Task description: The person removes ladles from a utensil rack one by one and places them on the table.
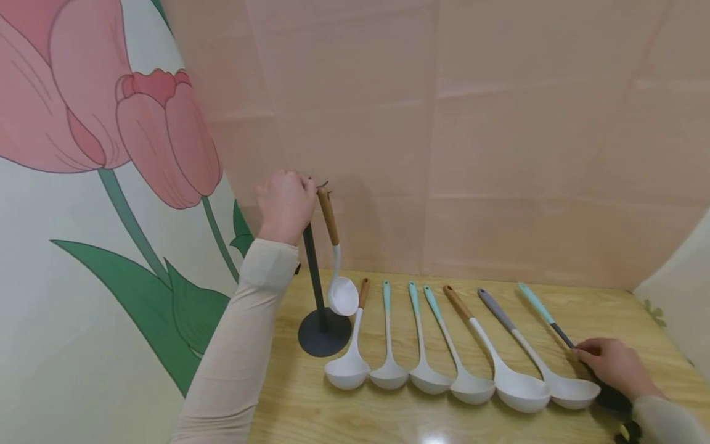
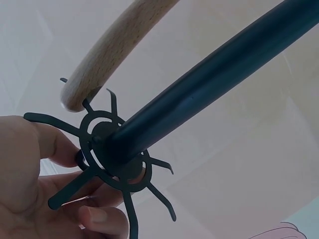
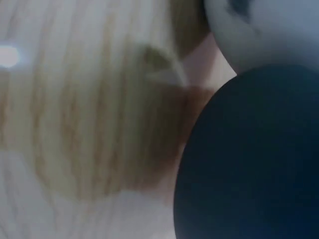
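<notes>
My left hand (image 1: 286, 206) grips the top of a black utensil stand (image 1: 313, 265). In the left wrist view its fingers (image 2: 107, 219) curl about the hooked ring (image 2: 99, 172) at the pole's upper end. From one hook hangs a white ladle (image 1: 344, 297) with a wooden handle (image 2: 112, 52), its bowl above the round base. At the far right my right hand (image 1: 616, 365) holds a black ladle with a teal handle (image 1: 535, 302) by its dark shaft; the hand covers part of it. The ladle's dark bowl (image 3: 254, 164) fills the lower right of the right wrist view.
Between the hands several white ladles lie in a row on the wood-grain table (image 1: 310, 410), including one with a wooden handle (image 1: 457, 302) and one with a grey handle (image 1: 496, 309). A pinkish cloth backdrop (image 1: 499, 154) stands behind, a tulip-painted wall (image 1: 55, 277) at left.
</notes>
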### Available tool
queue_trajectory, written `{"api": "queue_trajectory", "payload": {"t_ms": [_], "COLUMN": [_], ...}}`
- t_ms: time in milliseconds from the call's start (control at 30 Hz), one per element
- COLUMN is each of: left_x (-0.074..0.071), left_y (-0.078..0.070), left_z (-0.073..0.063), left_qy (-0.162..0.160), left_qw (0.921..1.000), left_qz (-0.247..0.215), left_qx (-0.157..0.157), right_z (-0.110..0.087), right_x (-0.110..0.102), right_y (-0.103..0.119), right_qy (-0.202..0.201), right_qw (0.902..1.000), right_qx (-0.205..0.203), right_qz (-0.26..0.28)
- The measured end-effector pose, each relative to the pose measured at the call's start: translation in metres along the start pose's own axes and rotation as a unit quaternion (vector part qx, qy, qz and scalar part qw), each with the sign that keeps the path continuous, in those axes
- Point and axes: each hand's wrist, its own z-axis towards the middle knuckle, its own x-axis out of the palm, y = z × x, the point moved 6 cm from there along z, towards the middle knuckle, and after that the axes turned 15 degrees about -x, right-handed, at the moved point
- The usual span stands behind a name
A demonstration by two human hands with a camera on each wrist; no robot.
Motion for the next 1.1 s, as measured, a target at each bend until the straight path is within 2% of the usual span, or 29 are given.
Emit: {"api": "queue_trajectory", "payload": {"t_ms": [400, 800, 1100], "left_x": [-0.0027, -0.0016, -0.0011], "left_y": [0.0036, -0.0004, -0.004], "left_z": [0.003, -0.0005, -0.0015], "left_qy": [-0.011, 0.019, 0.036], "left_qw": [0.9998, 0.9996, 0.9975], "left_qz": [-0.017, 0.02, 0.061], "left_qx": [-0.005, -0.003, 0.0], "right_z": [0.0016, 0.0038, 0.0055], "right_x": [0.005, 0.0096, 0.01], "right_y": [0.0027, 0.0056, 0.0047], "right_qy": [-0.001, 0.021, 0.017], "right_qw": [0.9999, 0.9997, 0.9997], "right_qx": [0.011, 0.011, 0.017], "right_qz": [-0.003, 0.002, 0.011]}}
